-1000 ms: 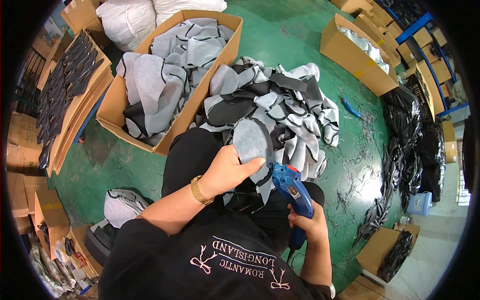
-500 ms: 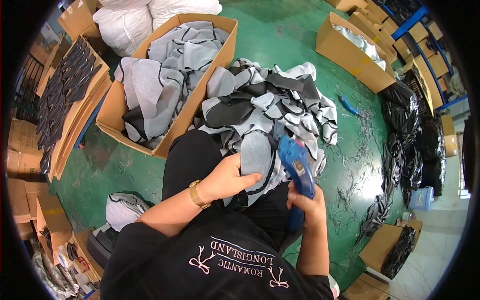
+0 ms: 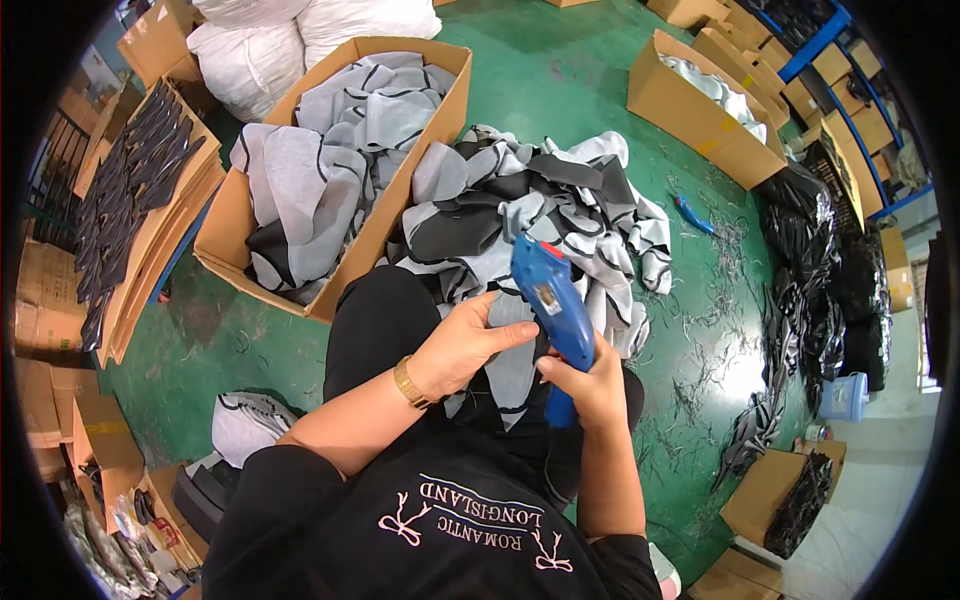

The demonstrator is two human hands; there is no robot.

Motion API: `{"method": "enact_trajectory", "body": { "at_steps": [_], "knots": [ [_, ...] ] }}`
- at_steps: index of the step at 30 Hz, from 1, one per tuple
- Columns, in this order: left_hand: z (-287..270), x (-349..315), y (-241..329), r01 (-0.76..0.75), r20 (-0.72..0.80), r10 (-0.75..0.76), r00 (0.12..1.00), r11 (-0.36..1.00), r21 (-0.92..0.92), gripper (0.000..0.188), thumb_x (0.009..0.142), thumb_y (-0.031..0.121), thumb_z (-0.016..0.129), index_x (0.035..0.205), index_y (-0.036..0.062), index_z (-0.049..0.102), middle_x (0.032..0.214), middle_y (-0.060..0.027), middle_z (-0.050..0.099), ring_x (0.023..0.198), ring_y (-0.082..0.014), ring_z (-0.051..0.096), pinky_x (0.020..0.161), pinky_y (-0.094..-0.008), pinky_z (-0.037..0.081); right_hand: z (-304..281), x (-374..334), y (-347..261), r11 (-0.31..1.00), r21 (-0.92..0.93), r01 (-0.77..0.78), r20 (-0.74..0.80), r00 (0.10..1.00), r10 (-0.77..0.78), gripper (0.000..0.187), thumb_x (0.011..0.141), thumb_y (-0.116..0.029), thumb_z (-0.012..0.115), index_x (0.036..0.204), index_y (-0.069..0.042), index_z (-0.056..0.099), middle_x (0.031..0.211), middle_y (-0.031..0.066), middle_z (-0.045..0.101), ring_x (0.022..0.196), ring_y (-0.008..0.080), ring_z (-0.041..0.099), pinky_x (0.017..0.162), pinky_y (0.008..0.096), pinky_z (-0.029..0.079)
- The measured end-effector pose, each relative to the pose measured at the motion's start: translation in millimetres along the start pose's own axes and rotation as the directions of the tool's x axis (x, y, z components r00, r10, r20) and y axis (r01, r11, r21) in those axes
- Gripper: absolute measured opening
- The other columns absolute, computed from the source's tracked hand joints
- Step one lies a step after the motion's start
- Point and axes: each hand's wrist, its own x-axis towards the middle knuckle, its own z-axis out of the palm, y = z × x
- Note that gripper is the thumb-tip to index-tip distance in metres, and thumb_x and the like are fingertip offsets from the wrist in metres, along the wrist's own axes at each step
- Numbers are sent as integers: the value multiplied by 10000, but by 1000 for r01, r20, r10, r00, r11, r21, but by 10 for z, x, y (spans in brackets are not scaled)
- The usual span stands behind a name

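Note:
Over my lap, my left hand [image 3: 462,348] pinches a grey fabric piece [image 3: 512,375] between thumb and fingers; its pointed lower end hangs down. In my right hand [image 3: 592,388] is a blue pair of electric scissors [image 3: 553,295] with a red part near the head. The tool's head points up and away, just right of my left fingers, and its blades cannot be made out. Just beyond my knees lies a heap of grey and black fabric pieces [image 3: 455,232], many with black edging.
Left of the heap stands a cardboard box [image 3: 395,205] full of similar pieces. A second blue tool [image 3: 692,213] lies on the green floor among thin dark trimmings [image 3: 735,260]. Another carton [image 3: 700,125] is at the far right, with black plastic bags [image 3: 805,215] near it.
The electric scissors have tilted and shifted slightly left, closer to my left hand. My left hand has moved a little right, and the held fabric has turned and dropped lower.

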Motion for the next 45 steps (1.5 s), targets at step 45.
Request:
{"method": "enact_trajectory", "body": {
  "at_steps": [45],
  "knots": [
    [-165,60,107,-128,-72,130,989,991,35,176,903,76,605,1064,8,587,985,-31,650,876,-93,607,816,-257,487,-476,-681,204,980,-92,-178,22,983,181,303,683,-72,739,936,28,605,752,43,613,638,112,578,596,253,467]
  ]
}}
